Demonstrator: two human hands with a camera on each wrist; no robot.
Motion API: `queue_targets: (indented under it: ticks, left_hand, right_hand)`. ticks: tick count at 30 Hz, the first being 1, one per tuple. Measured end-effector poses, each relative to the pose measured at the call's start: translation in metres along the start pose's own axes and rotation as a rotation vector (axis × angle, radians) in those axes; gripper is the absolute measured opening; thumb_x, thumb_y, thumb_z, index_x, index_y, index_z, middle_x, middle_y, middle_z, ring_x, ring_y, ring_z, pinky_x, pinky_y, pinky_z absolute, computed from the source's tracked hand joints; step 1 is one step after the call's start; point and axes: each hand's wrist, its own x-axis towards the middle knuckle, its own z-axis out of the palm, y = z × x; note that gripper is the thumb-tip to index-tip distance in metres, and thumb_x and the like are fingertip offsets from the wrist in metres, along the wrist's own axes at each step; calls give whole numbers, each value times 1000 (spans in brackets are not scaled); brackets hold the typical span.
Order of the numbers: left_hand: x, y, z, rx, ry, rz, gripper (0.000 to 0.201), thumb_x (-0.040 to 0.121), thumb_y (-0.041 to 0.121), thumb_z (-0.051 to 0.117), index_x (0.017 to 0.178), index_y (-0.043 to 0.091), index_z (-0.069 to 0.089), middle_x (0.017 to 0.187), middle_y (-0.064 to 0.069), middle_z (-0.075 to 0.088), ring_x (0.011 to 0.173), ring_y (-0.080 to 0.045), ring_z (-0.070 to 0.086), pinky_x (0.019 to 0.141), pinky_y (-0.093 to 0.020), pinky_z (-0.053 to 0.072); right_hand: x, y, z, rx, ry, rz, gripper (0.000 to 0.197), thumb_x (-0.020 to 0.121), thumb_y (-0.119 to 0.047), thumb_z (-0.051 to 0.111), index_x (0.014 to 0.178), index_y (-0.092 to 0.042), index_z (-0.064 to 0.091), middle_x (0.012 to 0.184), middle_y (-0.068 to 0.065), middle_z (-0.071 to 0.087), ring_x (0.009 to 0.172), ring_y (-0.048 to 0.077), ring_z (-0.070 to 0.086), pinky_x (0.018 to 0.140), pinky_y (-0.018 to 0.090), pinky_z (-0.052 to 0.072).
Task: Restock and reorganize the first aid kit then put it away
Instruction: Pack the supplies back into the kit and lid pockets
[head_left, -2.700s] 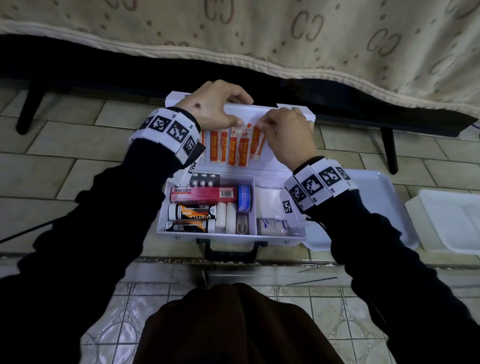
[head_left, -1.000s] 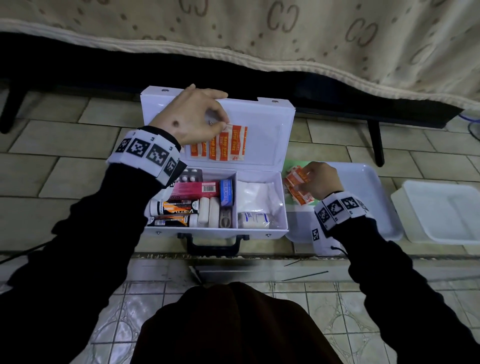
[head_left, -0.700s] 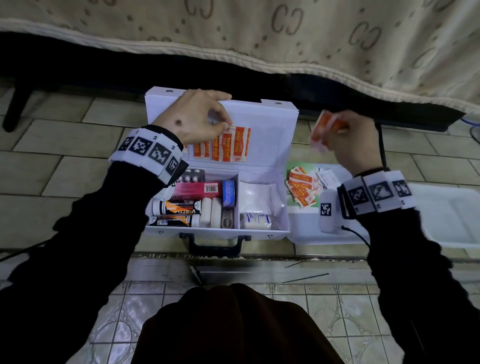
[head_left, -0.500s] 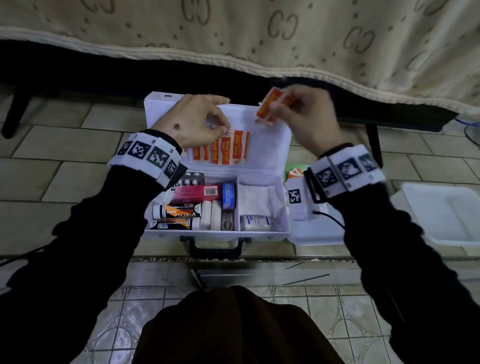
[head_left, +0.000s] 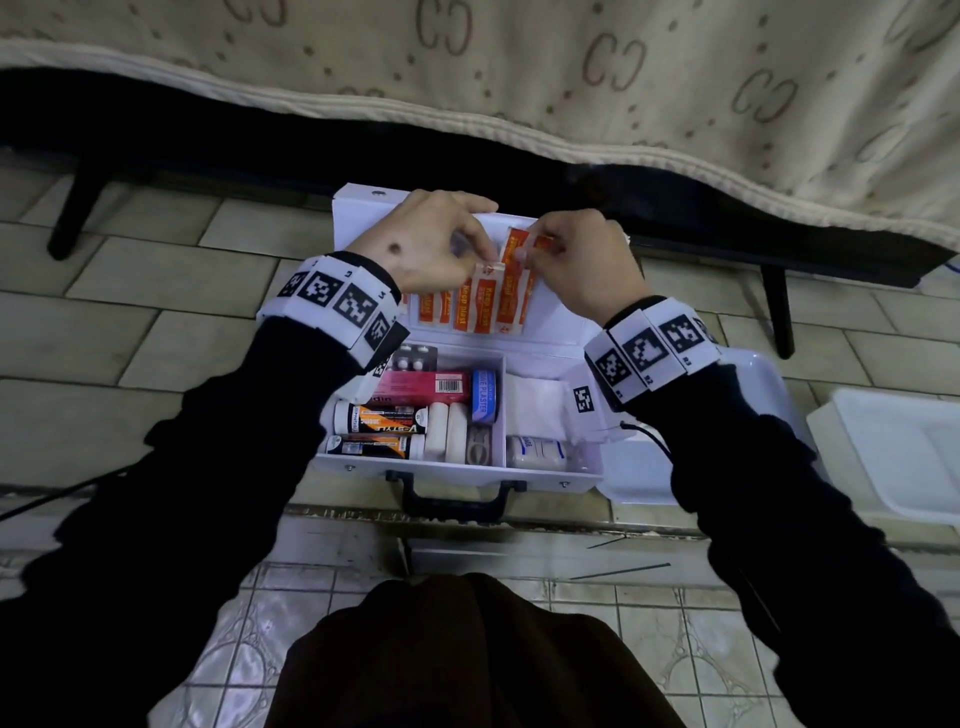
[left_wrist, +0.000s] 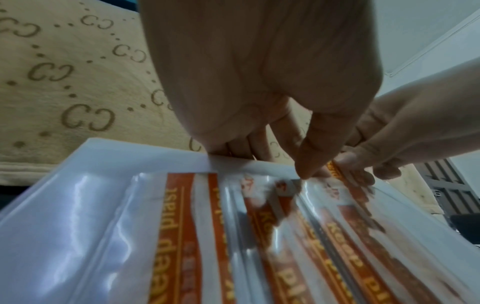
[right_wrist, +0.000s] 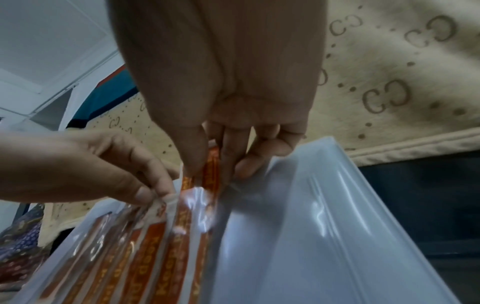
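A white first aid kit (head_left: 457, 470) lies open on the floor, its lid (head_left: 550, 312) tilted back. A clear plastic pocket (left_wrist: 103, 205) (right_wrist: 298, 216) in the lid holds several orange plaster strips (head_left: 470, 306) (left_wrist: 179, 226) (right_wrist: 153, 246). My left hand (head_left: 431, 244) (left_wrist: 306, 172) pinches the pocket's top edge and holds it apart. My right hand (head_left: 576, 265) (right_wrist: 207, 168) pinches orange plasters (head_left: 519, 247) (right_wrist: 213, 164), their lower ends inside the pocket mouth. The box below holds tubes (head_left: 382, 418), a pink carton (head_left: 423, 384), a plaster roll (head_left: 485, 395) and gauze (head_left: 535, 395).
A white tray (head_left: 753, 369) sits right of the kit, mostly behind my right arm, and a second white tray (head_left: 893, 457) lies further right. A bed with a patterned beige cover (head_left: 519, 78) overhangs the dark space behind the kit. Tiled floor (head_left: 130, 312) lies all round.
My right hand went to the tray on the right, picked up orange plasters and carried them back to the lid pocket. My left hand stayed on the pocket's edge.
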Motion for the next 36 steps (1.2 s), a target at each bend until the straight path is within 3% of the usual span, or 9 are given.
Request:
queue_targets:
  ticks: [4, 6, 11, 14, 18, 23, 27, 31, 36]
  left_hand:
    - [2, -2, 0, 1, -20, -7, 38, 80, 1, 46, 96, 24, 73, 144, 9, 42, 130, -10, 39, 96, -18, 34]
    - [3, -2, 0, -2, -16, -14, 35, 81, 3, 47, 95, 23, 73, 143, 9, 43, 129, -10, 41, 97, -19, 33]
    - [3, -8, -4, 18, 27, -5, 26, 81, 9, 48, 92, 20, 68, 138, 6, 49, 131, -15, 40, 104, -27, 35]
    - [3, -8, -6, 60, 20, -13, 26, 80, 7, 47, 86, 18, 70, 140, 4, 47, 130, -14, 40, 100, -28, 36]
    - [3, -8, -5, 55, 12, -12, 30, 79, 4, 45, 83, 17, 71, 138, 4, 47, 129, -13, 40, 98, -26, 37]
    - [3, -7, -8, 33, 26, -17, 34, 78, 0, 43, 80, 18, 71, 134, 4, 53, 125, -12, 46, 98, -27, 41]
    - [1, -8, -10, -56, 67, -39, 30, 80, 3, 43, 86, 26, 61, 118, 2, 61, 110, -14, 56, 91, -39, 50]
    - [0, -5, -11, -36, 68, -22, 36, 78, 1, 43, 89, 24, 68, 119, 2, 62, 108, -15, 57, 86, -37, 52]
    - [2, -3, -12, 2, 31, -7, 32, 79, 5, 47, 81, 22, 73, 130, 6, 56, 119, -11, 50, 96, -28, 45]
  right_hand:
    - [-2, -2, 3, -28, -124, 18, 29, 96, -24, 41, 92, -9, 65, 88, 9, 61, 99, 28, 52, 85, 40, 44]
    - [-4, -4, 5, -67, -147, 35, 31, 98, -23, 36, 93, -9, 64, 90, 11, 59, 111, 33, 42, 92, 44, 39]
    - [-6, -6, 8, -113, -112, 43, 27, 98, -19, 38, 111, -18, 61, 110, 4, 62, 120, 28, 35, 92, 39, 28]
    - [-5, -5, 11, -74, -49, 50, 18, 95, -20, 45, 109, -22, 56, 103, -6, 66, 115, 22, 42, 84, 34, 23]
    - [-4, -10, 12, -59, -5, 68, 13, 93, -26, 50, 99, -23, 61, 90, -8, 62, 110, 19, 50, 84, 34, 25]
    - [-6, -17, 18, -36, 11, 48, 22, 92, -18, 44, 104, -21, 63, 96, -5, 63, 112, 21, 49, 85, 34, 28]
    - [-6, -16, 19, -64, -31, 31, 20, 95, -23, 45, 107, -22, 61, 101, -3, 65, 115, 21, 45, 81, 33, 22]
    - [-6, -18, 17, -122, -95, 8, 24, 97, -23, 41, 111, -23, 60, 102, -2, 60, 119, 22, 37, 84, 35, 23]
    - [-7, -20, 21, -70, -91, 74, 27, 97, -26, 42, 113, -27, 63, 106, 2, 60, 120, 25, 35, 91, 39, 28]
